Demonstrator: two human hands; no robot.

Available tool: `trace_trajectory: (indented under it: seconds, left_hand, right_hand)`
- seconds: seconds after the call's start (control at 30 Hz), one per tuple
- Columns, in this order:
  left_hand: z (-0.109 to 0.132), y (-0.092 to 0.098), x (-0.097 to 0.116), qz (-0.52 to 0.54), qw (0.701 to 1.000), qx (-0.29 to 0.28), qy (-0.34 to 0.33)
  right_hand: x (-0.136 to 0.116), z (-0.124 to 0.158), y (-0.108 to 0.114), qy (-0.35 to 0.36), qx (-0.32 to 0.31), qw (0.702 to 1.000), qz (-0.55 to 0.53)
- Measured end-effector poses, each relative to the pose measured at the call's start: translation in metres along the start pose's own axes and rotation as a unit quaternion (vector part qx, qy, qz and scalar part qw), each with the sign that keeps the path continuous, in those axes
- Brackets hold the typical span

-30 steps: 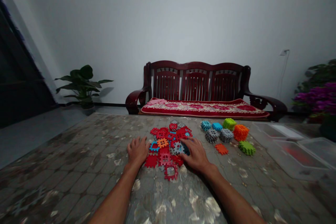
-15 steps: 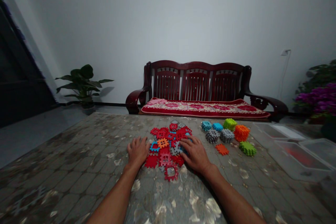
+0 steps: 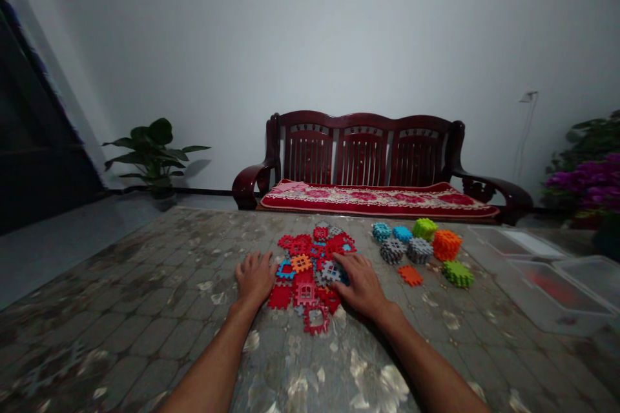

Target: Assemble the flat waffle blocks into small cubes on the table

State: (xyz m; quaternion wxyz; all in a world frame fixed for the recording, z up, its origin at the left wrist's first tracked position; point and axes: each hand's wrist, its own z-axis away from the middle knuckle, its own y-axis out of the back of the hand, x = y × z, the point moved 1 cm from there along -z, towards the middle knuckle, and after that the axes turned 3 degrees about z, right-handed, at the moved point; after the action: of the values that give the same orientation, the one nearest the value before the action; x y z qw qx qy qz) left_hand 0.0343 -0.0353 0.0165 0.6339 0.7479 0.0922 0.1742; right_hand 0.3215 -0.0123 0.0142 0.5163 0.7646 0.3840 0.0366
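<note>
A heap of interlocking plastic tiles with toothed edges, mostly red, lies in front of me on the table. My left hand (image 3: 256, 277) rests flat at the heap's left side, fingers apart and holding nothing. On the right, my right hand (image 3: 361, 284) has its thumb and fingertips at opposite edges of a grey window tile (image 3: 330, 271); part of its grip is hidden. Between my hands are an orange window tile (image 3: 301, 262), a blue frame tile (image 3: 285, 270) and a pink window tile (image 3: 305, 293). A red frame tile (image 3: 316, 319) lies at the near edge.
Sorted stacks stand to the right: grey tiles (image 3: 419, 250), orange tiles (image 3: 446, 245), green tiles (image 3: 458, 273) and blue tiles (image 3: 381, 231). One flat orange tile (image 3: 411, 275) lies before them. Clear plastic boxes (image 3: 547, 310) are at far right. Beyond the table (image 3: 184, 258) stands a wooden bench (image 3: 365, 119).
My right hand's fingers have drawn together from a spread pose, closing at the grey window tile, which shows more fully. My left hand has stayed in place.
</note>
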Motion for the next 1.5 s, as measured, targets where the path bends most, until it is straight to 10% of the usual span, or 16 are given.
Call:
trace_trajectory:
  seconds: [0.6, 1.5]
  left_hand:
    - [-0.001, -0.006, -0.001, 0.009, 1.000, 0.016, 0.001]
    - [-0.002, -0.004, -0.001, 0.008, 1.000, 0.008, 0.001]
  right_hand:
    - [0.079, 0.010, 0.006, -0.097, 0.043, 0.992, -0.073]
    - [0.040, 0.010, 0.019, -0.244, 0.012, 0.955, 0.170]
